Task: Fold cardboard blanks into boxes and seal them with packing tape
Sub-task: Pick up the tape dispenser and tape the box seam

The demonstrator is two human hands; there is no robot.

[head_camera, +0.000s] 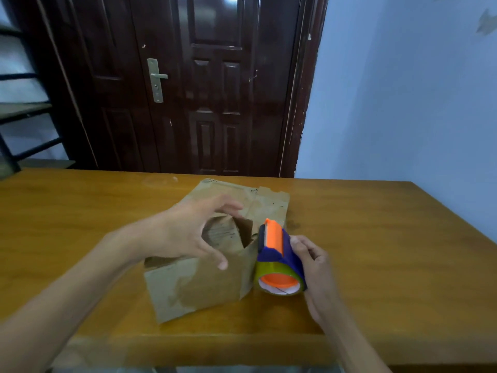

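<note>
Upright, the tape dispenser (278, 254) points its blade away.

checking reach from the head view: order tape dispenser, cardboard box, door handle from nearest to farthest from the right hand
1. tape dispenser: gripped in the right hand itself.
2. cardboard box: just left of it, on the table.
3. door handle: far back, upper left.

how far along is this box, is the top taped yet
Done: the cardboard box stands folded up on the table. In hand: the right hand grips the tape dispenser beside the box; the left hand hovers spread over the top flaps. Left: the flaps still gape, no tape visible across them.
</note>
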